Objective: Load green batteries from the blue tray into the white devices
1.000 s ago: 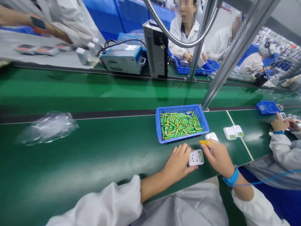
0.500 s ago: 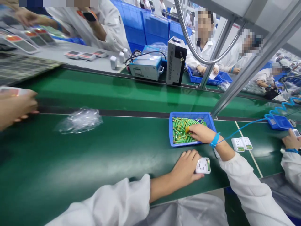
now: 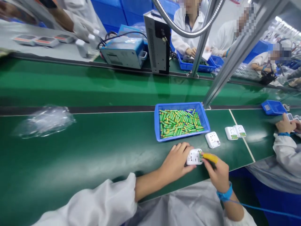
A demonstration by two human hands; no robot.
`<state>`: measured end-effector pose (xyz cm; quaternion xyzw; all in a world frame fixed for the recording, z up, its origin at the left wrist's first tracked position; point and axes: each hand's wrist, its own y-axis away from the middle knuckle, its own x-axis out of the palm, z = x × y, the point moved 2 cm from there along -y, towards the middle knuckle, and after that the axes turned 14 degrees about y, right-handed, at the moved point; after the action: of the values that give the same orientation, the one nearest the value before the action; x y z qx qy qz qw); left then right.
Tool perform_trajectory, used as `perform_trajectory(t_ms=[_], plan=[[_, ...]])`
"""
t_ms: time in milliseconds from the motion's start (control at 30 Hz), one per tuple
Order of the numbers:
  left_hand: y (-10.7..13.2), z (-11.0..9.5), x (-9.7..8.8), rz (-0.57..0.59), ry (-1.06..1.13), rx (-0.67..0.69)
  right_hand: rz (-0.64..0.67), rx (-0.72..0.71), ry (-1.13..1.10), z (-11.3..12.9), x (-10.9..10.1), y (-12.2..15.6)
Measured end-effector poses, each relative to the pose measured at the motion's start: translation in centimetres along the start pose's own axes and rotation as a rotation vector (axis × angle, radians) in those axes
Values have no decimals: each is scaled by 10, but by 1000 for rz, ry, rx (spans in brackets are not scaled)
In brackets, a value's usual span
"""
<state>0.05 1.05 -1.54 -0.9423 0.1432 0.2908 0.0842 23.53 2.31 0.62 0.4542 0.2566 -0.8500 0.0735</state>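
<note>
My left hand [image 3: 175, 160] lies on the green bench with its fingers curled round a small white plastic device [image 3: 193, 157], back side up. Green battery casing [image 3: 200, 156] shows in the compartment at the device's right end. There my right hand [image 3: 218, 175] pinches a battery whose outline is largely hidden by the fingers. A yellow finger cot [image 3: 210, 157] covers its index finger, and a blue wrist strap [image 3: 225, 192] circles the wrist. Just beyond my hands stands a blue tray [image 3: 157, 125] full of green batteries [image 3: 180, 122].
Another white device [image 3: 213, 139] lies right of the tray, with two battery-fitted devices [image 3: 231, 133] farther right. Clear plastic wrap [image 3: 47, 121] rests at left. A metal post [image 3: 235, 59] slants down behind the tray. A co-worker's hands [image 3: 285, 124] are at far right.
My right hand has left the battery tray and come down to the device in my left hand. The view has shifted, and the single device beside the tray is now uncovered.
</note>
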Motion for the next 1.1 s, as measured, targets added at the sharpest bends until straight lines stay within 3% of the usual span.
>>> perform_trajectory(t_ms=[100, 267, 500, 933, 1100], plan=[[1, 0, -2, 6, -24, -15, -40, -34, -51, 12, 13, 9], [1, -4, -7, 3, -56, -11, -104, -124, -134, 30, 6, -4], [1, -6, -9, -3, -46, -9, -15, -229, -138, 21, 6, 4], [2, -5, -10, 9, -27, -28, 46, -208, 3, 17, 11, 7], [1, -3, -8, -12, -18, -15, 112, -172, -67, 15, 7, 5]])
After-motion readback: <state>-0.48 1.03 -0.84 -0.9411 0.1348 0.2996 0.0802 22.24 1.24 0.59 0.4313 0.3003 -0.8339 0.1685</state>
